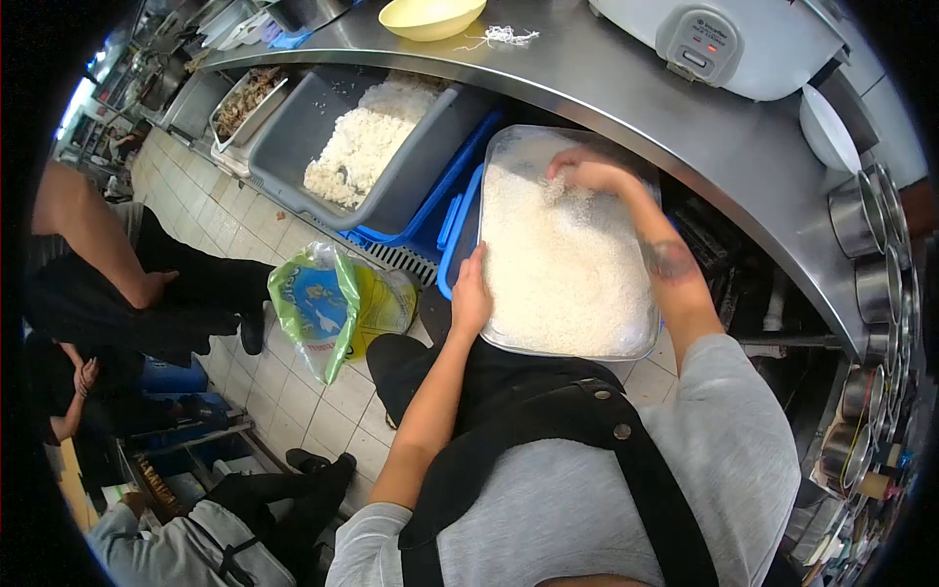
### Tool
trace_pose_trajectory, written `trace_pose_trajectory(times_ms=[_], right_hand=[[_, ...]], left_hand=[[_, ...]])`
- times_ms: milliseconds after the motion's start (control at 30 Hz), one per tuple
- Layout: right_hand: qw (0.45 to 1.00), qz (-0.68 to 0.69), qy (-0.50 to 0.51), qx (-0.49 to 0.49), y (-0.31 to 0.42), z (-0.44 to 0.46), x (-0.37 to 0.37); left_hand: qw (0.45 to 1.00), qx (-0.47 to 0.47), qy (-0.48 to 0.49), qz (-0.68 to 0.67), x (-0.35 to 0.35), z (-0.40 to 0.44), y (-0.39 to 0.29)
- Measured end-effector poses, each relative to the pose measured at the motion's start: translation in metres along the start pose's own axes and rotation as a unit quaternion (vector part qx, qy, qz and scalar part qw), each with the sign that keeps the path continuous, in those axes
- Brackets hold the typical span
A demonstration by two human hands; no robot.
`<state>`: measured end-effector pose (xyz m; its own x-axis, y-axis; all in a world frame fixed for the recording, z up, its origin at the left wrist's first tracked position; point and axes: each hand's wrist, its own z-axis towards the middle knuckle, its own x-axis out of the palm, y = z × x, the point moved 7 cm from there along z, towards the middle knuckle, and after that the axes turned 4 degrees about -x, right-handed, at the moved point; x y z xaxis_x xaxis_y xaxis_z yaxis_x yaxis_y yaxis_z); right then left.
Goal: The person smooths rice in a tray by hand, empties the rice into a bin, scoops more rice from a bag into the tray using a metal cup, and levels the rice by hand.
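A large rectangular tray (643,344) filled with pale, coarse crumbs (567,269) that look like breadcrumbs sits in front of me, partly under the counter edge. My left hand (472,296) grips the tray's left rim, its fingers partly hidden against the side. At the far end of the tray, my right hand (590,174) is curled round some crumbs, with loose bits below its fingers. Left of the tray, a grey tub (284,161) holds clumpy white food (362,152) that may be cooked rice.
An open green-yellow bag (337,303) stands on the tiled floor. The steel counter (577,59) carries a yellow bowl (430,18), white string (504,37) and a rice cooker (734,44). Steel pots (861,215) line the right. Other people (147,264) stand at left.
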<state>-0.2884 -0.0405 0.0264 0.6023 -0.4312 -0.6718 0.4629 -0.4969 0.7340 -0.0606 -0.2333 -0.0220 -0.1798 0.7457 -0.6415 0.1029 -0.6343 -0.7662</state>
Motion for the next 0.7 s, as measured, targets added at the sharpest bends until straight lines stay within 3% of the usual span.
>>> trace_pose_trajectory(times_ms=[100,300,400,467,567,667,700], right_hand=[[0.989,-0.091,-0.066,0.091,-0.051,0.040,-0.022],[0.931,-0.218,-0.292,0.009,-0.043,0.041,0.005],[0.929,-0.271,-0.251,0.033,-0.031,0.027,0.061],[0.970,-0.186,-0.150,0.053,0.017,-0.011,0.083],[0.990,-0.135,-0.021,0.027,0.027,-0.037,0.112],[0.996,-0.090,-0.024,0.012,0.042,-0.049,0.083],[0.995,-0.002,-0.086,0.043,0.047,-0.053,0.063]], left_hand=[[1.000,-0.007,0.007,0.006,0.000,-0.001,-0.002],[1.000,0.016,-0.016,0.014,0.000,0.001,0.000],[0.999,0.029,-0.024,0.014,0.004,0.002,0.005],[0.999,0.037,-0.025,0.009,0.004,0.002,0.004],[0.999,0.046,-0.026,0.007,0.002,-0.001,0.001],[0.997,0.066,-0.049,0.009,0.002,0.000,0.002],[0.994,0.083,-0.071,0.005,0.002,0.000,0.003]])
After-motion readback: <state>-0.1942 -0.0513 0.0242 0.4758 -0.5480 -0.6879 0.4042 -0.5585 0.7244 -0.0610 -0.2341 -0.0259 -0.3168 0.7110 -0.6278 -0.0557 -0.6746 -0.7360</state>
